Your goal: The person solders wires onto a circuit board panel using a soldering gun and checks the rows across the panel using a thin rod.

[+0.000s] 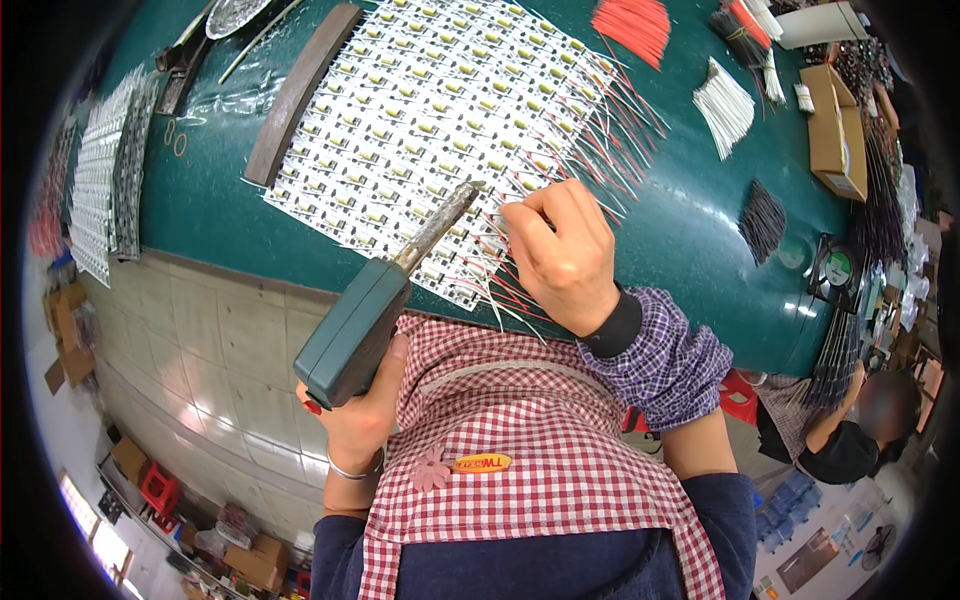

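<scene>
Two hands: both are busy over one big sheet of small circuit boards.
Tabletop (700, 230): green, curved by the lens; the near edge runs just past the person's checked apron (520, 420).
Board sheet (420, 110): white panel of many small boards with yellow parts, lying mid-tabletop, its near corner under the hands; a brown bar (300, 90) rests along its left edge.
Soldering gun (370, 320): green body, metal tip reaching onto the sheet's near rows.
Left hand (350, 420): grip clenched round the gun's handle, off the near edge.
Right hand (565, 250): grip pinched on a thin wire at the near rows, touching the sheet.
Wires on sheet (590, 140): red and white leads already stick out along the right edge and near corner.
Progress: judging by those leads, the right and near rows look wired; most of the sheet toward the far left shows none.
Spare wires: red bundle (632, 25) and white bundle (725, 105) lie toward the far right corner.
</scene>
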`<state>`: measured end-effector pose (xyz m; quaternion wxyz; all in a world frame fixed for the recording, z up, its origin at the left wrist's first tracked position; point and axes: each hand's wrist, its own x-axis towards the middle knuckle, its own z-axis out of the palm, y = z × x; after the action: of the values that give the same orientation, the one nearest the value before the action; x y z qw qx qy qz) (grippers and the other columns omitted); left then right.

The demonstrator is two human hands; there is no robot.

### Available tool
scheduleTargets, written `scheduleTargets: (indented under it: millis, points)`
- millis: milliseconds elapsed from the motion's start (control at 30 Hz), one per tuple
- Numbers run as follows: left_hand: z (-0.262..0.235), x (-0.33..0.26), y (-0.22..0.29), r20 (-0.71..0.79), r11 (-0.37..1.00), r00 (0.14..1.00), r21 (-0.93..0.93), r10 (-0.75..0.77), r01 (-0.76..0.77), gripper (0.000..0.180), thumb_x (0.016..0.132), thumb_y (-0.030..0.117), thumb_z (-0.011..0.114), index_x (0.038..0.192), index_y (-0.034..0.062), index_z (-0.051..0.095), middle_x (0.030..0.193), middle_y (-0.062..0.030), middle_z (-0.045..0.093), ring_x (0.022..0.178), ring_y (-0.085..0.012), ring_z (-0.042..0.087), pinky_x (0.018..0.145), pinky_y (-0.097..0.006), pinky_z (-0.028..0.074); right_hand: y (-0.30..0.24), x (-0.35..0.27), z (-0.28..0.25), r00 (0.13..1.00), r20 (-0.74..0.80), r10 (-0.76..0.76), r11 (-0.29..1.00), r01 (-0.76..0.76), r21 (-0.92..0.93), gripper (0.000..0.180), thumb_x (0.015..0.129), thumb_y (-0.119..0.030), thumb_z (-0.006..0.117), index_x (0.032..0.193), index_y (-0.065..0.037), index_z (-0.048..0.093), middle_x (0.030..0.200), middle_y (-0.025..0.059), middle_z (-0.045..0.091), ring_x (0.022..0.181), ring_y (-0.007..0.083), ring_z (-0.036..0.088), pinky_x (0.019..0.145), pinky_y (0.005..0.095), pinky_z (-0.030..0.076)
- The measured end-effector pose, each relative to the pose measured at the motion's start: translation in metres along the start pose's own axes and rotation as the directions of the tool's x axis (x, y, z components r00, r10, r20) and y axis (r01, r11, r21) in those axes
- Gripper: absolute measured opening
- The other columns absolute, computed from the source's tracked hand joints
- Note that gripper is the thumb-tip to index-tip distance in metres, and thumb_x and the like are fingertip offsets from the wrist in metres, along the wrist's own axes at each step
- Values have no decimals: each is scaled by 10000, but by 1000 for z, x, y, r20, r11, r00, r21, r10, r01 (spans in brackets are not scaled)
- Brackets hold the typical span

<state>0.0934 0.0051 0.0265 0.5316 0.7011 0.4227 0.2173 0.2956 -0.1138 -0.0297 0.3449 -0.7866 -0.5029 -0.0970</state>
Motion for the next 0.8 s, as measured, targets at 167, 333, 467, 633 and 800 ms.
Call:
scheduleTargets:
  millis: [167,333,467,633,800]
  points:
    - [4,2,-8,27,999,1000,-47,2,-1,294,795,-6,764,1075,-45,686,944,-100,716,714,-114,633,621,-243,492,-1,-3,-16,1000,-8,26,999,-27,-22,165,722,2,701,875,-27,646,821,69,552,767,246,552,657,354,451]
    - [-5,2,-22,22,991,999,-130,-33,35,335,829,-53,698,1158,-62,635,1035,-120,690,651,-101,572,559,-230,447,24,-24,-68,971,-163,176,981,-186,-51,179,741,34,757,896,-23,689,847,94,600,761,272,581,647,355,475]
    - [-4,9,-23,90,981,996,-194,-13,30,387,845,-56,667,1222,-77,582,1092,-151,672,630,-103,550,534,-237,427,74,-68,-115,865,-377,331,821,-461,-338,140,778,23,722,899,-39,687,880,100,586,816,291,569,689,393,471]
    - [8,16,-20,130,978,992,-208,-5,33,388,850,-56,660,1225,-86,562,1111,-176,664,612,-109,550,521,-243,422,116,-105,-148,850,-413,328,656,-520,-547,178,773,-15,746,942,-56,707,943,86,595,888,282,566,753,389,487]
    - [11,14,-12,132,987,991,-163,17,5,394,839,-51,675,1217,-86,570,1084,-167,679,602,-102,554,518,-240,428,136,-106,-151,879,-375,295,685,-468,-558,144,783,-31,741,916,-54,693,926,83,611,888,284,578,769,384,488]
